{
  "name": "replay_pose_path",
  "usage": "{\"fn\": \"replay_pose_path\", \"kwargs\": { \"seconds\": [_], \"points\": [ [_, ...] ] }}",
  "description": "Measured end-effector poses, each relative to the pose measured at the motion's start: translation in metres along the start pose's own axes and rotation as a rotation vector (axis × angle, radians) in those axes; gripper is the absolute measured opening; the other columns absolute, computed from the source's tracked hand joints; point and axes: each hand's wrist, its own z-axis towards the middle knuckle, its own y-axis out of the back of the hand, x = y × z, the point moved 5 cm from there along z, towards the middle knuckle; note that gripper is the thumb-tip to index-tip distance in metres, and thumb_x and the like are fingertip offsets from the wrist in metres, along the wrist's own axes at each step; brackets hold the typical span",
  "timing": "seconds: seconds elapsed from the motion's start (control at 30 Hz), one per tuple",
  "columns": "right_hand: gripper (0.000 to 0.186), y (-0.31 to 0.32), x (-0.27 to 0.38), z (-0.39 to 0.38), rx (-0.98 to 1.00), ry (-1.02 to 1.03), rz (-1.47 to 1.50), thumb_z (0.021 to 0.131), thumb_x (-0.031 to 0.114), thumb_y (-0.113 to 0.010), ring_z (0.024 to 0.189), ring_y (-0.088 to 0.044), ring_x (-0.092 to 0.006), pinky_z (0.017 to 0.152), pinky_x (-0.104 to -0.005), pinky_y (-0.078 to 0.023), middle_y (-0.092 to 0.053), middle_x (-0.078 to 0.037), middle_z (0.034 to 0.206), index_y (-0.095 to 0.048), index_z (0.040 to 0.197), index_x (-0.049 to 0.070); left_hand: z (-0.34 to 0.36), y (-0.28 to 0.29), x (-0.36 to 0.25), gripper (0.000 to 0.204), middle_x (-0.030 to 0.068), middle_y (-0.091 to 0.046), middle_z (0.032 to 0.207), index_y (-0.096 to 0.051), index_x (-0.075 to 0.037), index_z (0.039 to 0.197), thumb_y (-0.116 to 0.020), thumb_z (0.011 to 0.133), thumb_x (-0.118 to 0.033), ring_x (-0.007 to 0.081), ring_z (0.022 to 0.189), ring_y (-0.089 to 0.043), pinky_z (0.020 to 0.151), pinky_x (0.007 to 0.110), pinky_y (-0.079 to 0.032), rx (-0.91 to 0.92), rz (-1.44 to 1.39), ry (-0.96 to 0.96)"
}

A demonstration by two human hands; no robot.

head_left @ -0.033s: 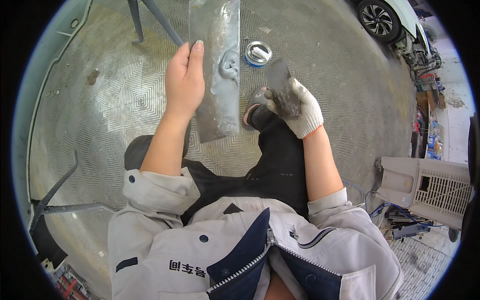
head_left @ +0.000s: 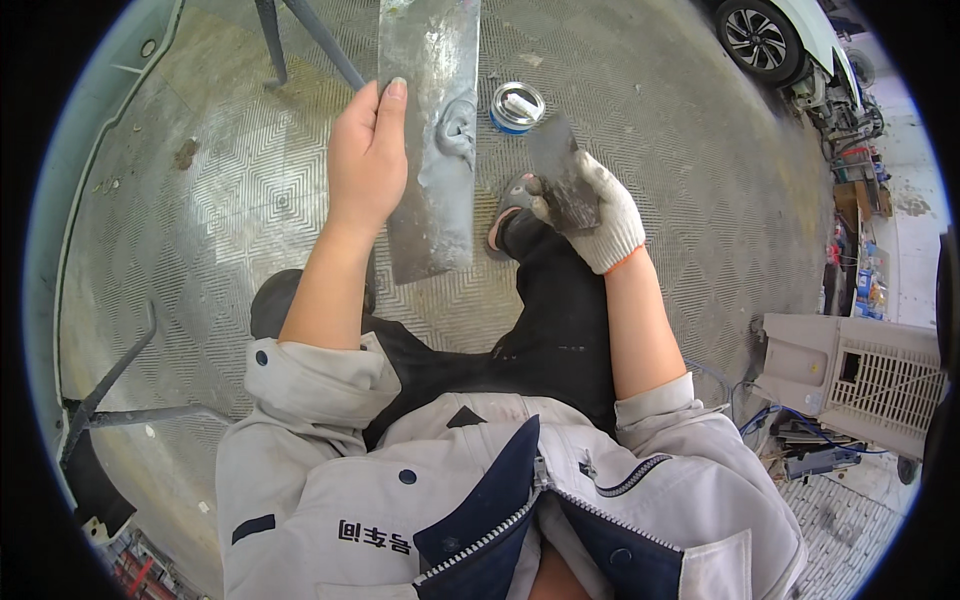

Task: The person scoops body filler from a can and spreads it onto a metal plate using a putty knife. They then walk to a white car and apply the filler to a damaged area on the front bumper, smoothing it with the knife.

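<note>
My bare left hand grips a long flat metal plate by its left edge, thumb on top. A lump of grey paste sits near the plate's right edge, with a smear around it. In my right hand, which wears a white knit glove, is a flat dark scraper, held apart from the plate. Beyond them, between plate and scraper, a round tin with a white tube on it stands on the floor.
Grey metal stand legs are at upper and lower left, near a pale panel. A car wheel is at upper right. A beige appliance, hoses and shelved clutter line the right side of the patterned floor.
Both hands, with the plate and scraper, have shifted very slightly left and upward; the grips look the same.
</note>
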Motion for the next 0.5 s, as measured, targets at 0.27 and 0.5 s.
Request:
{"fn": "replay_pose_path", "kwargs": {
  "seconds": [0.27,0.5],
  "points": [
    [0.053,-0.003,-0.001,0.017,-0.033,-0.021,0.015,0.108,0.035,-0.067,0.095,-0.072,-0.0326,0.085,-0.0438,-0.064,-0.070,-0.024,0.118,-0.055,0.147,0.001,0.008,0.002,-0.002,0.041,-0.0067,-0.043,0.070,-0.056,-0.004,0.088,-0.056,0.118,-0.032,0.0059,0.069,-0.038,0.062,0.030,-0.035,0.012,0.001,-0.034],
    [0.053,0.006,0.010,0.040,-0.131,-0.005,-0.058,0.106,0.034,-0.069,0.105,-0.072,-0.0349,0.089,-0.0454,-0.061,-0.069,-0.020,0.122,-0.055,0.144,0.001,0.006,0.004,-0.003,0.037,-0.0077,-0.046,0.075,-0.061,-0.005,0.092,-0.056,0.118,-0.031,0.0045,0.071,-0.038,0.064,0.028,-0.035,0.035,-0.024,-0.047]
  ]
}}
